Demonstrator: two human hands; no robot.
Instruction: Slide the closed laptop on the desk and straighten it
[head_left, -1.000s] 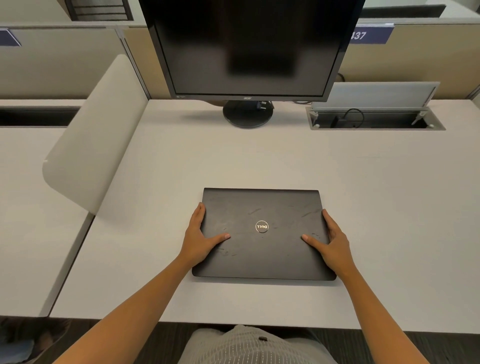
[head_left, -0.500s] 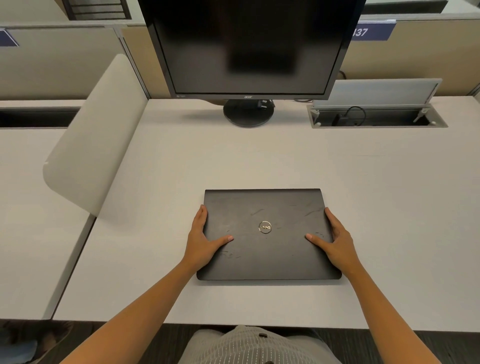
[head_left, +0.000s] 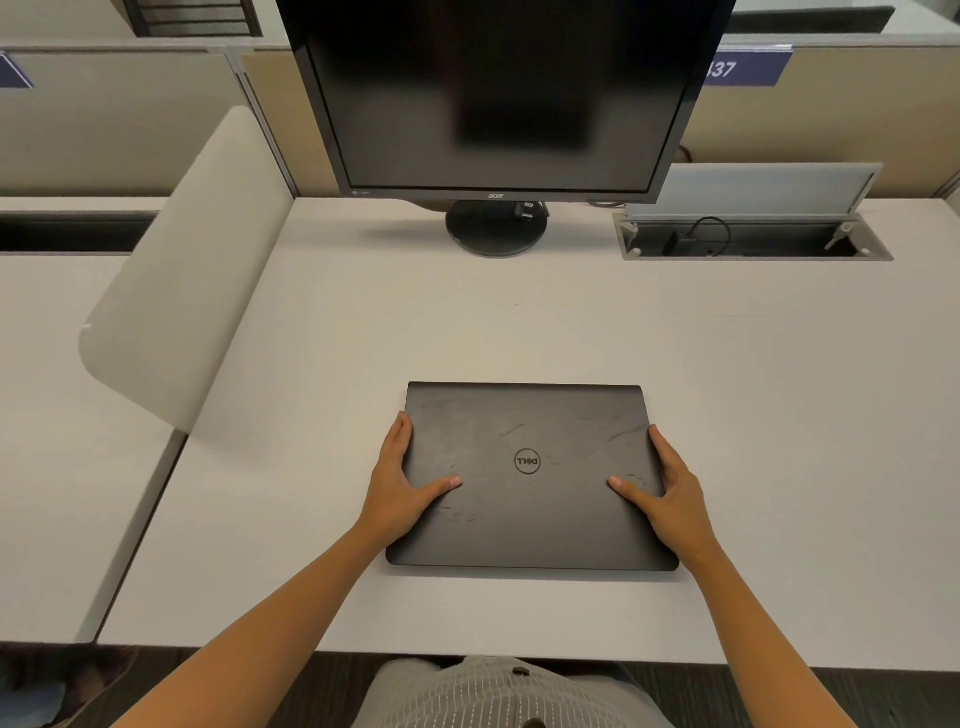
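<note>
A closed black laptop (head_left: 530, 431) with a round logo lies flat on the white desk (head_left: 727, 389), its edges roughly square to the desk's front edge. My left hand (head_left: 400, 488) grips its left side, fingers along the edge and thumb pressed on the lid. On the opposite side, my right hand (head_left: 670, 493) holds the right edge the same way, thumb on the lid.
A dark monitor (head_left: 498, 93) on a round stand (head_left: 496, 228) rises behind the laptop. An open cable box (head_left: 753, 239) with a raised flap sits at the back right. A curved beige divider panel (head_left: 176, 291) borders the desk on the left.
The laptop has shifted slightly to the right with both hands still on its sides; its edges sit a little squarer to the desk.
</note>
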